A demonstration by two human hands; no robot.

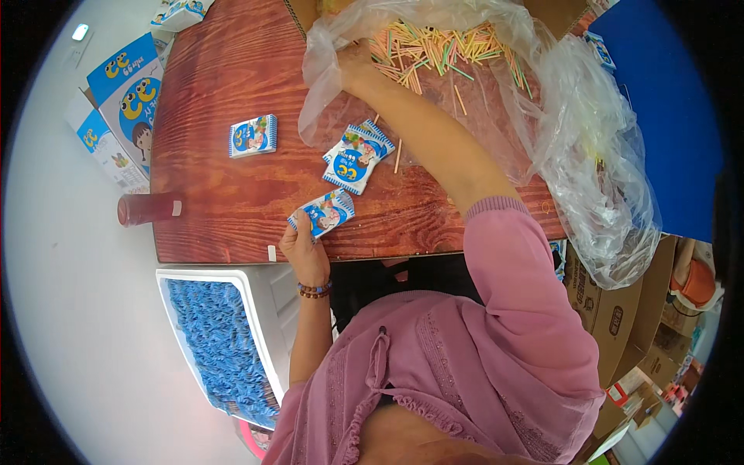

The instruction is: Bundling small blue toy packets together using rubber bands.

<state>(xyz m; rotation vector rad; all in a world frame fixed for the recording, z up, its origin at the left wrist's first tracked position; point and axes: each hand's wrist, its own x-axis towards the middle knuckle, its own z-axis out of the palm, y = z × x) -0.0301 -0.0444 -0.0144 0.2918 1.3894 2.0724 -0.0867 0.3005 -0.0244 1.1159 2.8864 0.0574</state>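
My left hand (308, 256) pinches a small blue-and-white packet (325, 214) by its lower left end, at the table's near edge. Just beyond it, several similar packets (355, 160) overlap on the table. One more packet (253, 136) lies apart to the left. Stretched far across the table, my right hand (355, 68) is at the left side of a heap of thin pastel candy sticks (442, 48). Clear plastic and the hand's own angle hide its fingers, so I cannot see what they hold. A few loose sticks (397, 156) lie near the packets.
A clear plastic bag (597, 147) spreads round the heap and hangs over the table's right side. A white bin (246, 310) of blue packets stands below the table (213, 70) at left. A reddish cylinder (147, 209) sits at the left edge, cardboard boxes (616, 310) at right.
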